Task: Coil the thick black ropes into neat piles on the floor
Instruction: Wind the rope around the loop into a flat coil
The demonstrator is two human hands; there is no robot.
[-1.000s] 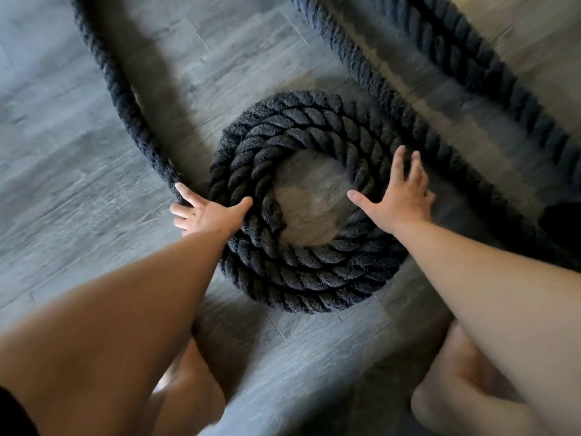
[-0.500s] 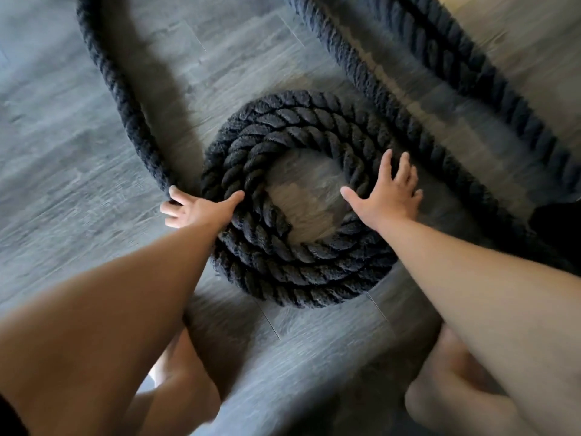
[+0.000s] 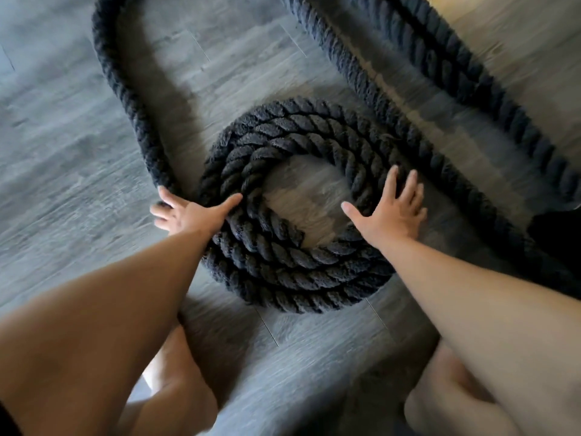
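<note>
So, head view: the coil (image 3: pixel 301 278) of thick black rope sits flat on the grey wood-plank floor (image 3: pixel 63 152), several turns wound and stacked round a bare patch of floor in the middle. The left hand (image 3: pixel 188 215) is on the coil's left side, fingers spread and pretty much straight, not gripping anything. Its thumb lies across the top turns, and the other fingers are down on the outer side, touching the loose tail (image 3: pixel 125 99) right where it meets the coil. From there the tail runs away from the person and curves off at the far left. The right hand (image 3: pixel 390 215) is opened flat too, palm down on the coil's right side, fingers fanned over the outer turns, thumb pointing toward the hole. Beyond the coil on the right, the nearer rope run (image 3: pixel 377 89) slants past just beside it, with the farther rope run (image 3: pixel 465 73) alongside, a strip of floor between them. A dark thing (image 3: pixel 556 237) sits at the right, too cut off to tell what it is. Bare legs (image 3: pixel 446 401) show nearest the camera, under the forearms.
</note>
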